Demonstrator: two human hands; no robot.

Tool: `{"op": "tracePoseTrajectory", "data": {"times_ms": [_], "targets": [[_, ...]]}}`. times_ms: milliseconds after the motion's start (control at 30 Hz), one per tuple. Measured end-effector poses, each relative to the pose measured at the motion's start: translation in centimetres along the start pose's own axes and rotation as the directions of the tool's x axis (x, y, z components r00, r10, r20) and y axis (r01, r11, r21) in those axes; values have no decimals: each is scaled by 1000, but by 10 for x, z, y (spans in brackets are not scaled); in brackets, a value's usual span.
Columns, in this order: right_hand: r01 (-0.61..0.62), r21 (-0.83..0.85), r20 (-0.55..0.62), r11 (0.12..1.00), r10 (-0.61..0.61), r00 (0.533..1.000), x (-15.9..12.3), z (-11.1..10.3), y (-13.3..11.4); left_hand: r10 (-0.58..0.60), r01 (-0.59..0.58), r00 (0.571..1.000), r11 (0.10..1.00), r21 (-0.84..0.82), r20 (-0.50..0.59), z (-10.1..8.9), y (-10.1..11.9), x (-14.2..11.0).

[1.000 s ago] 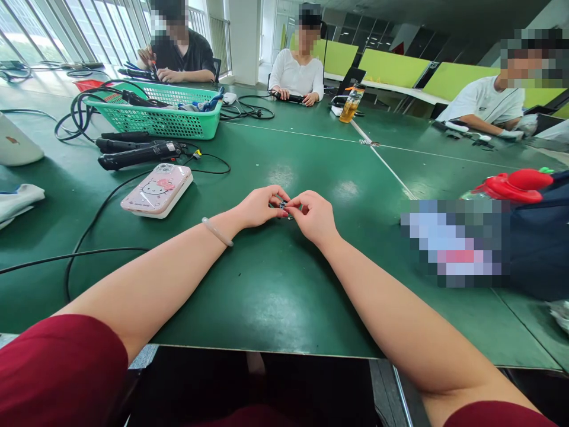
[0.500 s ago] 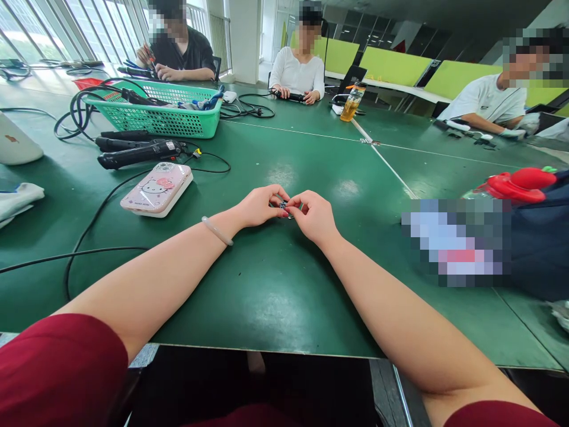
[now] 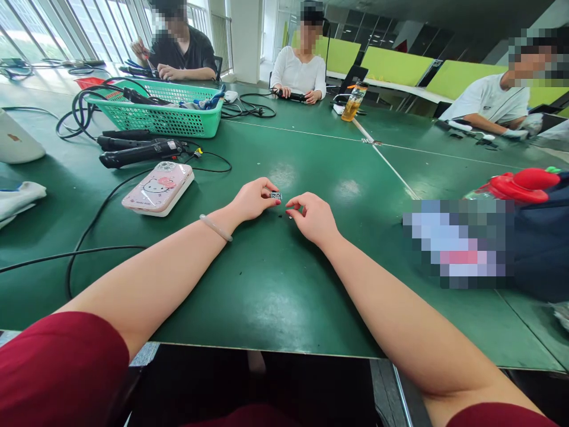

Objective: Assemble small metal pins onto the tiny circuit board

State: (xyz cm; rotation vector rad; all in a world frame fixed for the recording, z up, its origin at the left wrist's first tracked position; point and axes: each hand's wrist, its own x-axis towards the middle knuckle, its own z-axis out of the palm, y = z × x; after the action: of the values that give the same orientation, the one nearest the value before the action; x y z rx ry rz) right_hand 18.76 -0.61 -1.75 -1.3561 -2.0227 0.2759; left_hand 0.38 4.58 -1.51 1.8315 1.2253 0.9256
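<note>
My left hand [image 3: 253, 198] pinches a small dark board with light specks, perhaps a tiny circuit board [image 3: 276, 196], between thumb and fingertips. A pale bracelet circles that wrist. Just to the right, my right hand [image 3: 313, 216] is curled, with thumb and index fingertip slightly apart and nothing visible between them. It no longer touches the board. Beneath the fingertips, a tiny shiny piece [image 3: 290, 217] and a tiny dark piece [image 3: 280, 216] appear on the green table [image 3: 275, 296]; both are too small to name.
A pink cartoon-cat case [image 3: 157, 188] lies left of my hands, near black handheld devices [image 3: 140, 153] and cables. Behind them stands a green basket [image 3: 178, 126]. A bottle [image 3: 354, 104] is farther back, and a dark bag [image 3: 540, 249] sits at right. Three people sit around the table.
My left hand has drawn left and slightly upward with the small board, away from my right hand. The right hand has let go of the board and stayed nearly in place.
</note>
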Motion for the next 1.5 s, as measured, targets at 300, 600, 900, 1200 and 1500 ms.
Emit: {"op": "tracePoseTrajectory", "data": {"times_ms": [300,600,900,1200,1500], "targets": [[-17,-188,145,982,45,988,4,7,-5,6,-6,1000,996,91,-5,-2,-4,1],[44,-216,-60,975,-58,997,1,0,-3,67,-71,997,992,106,40,-2,2,-3],[133,-340,-86,931,-172,981,0,-2,-6,106,-105,990,994,-18,98,1,0,-1],[149,-424,-61,893,-193,979,-1,-1,-7,89,-88,992,996,-10,88,1,3,-3],[80,-227,-102,971,-106,989,0,-4,-2,-29,68,990,953,-295,136,3,11,-5]]}}
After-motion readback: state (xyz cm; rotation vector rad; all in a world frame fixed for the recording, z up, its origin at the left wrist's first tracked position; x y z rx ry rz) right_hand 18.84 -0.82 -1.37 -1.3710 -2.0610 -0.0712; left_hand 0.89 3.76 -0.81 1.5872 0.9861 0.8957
